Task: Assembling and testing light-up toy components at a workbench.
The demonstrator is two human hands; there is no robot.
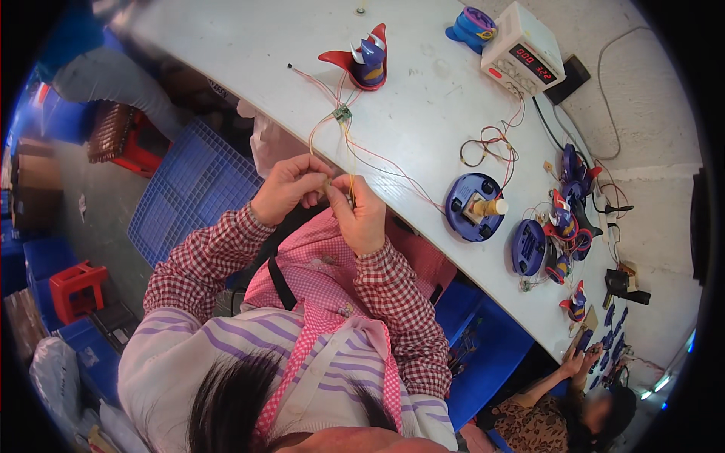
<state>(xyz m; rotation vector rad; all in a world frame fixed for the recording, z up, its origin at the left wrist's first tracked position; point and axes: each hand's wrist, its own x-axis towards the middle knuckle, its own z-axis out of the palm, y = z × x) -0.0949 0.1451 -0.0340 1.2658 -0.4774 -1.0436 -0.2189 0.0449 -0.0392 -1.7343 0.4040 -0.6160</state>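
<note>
My left hand point(293, 185) and my right hand point(359, 214) meet just off the table's near edge, fingertips pinched around thin yellow wires point(348, 162). These wires run up to a small green circuit board point(343, 114) lying near the edge. Red and black wires lead from the board to a red and purple toy figure point(369, 63) with white horn-like parts, and to a round purple base point(474, 207). On that base sits a pale block with a cream cylinder. The wire ends between my fingers are too small to make out.
A white power supply point(522, 47) with a lit display stands at the back, a blue and purple toy part point(474, 29) beside it. More purple bases point(529, 248) and figures crowd the right. A co-worker's hands point(584, 361) are at the table's far right end. A blue crate point(198, 185) stands left.
</note>
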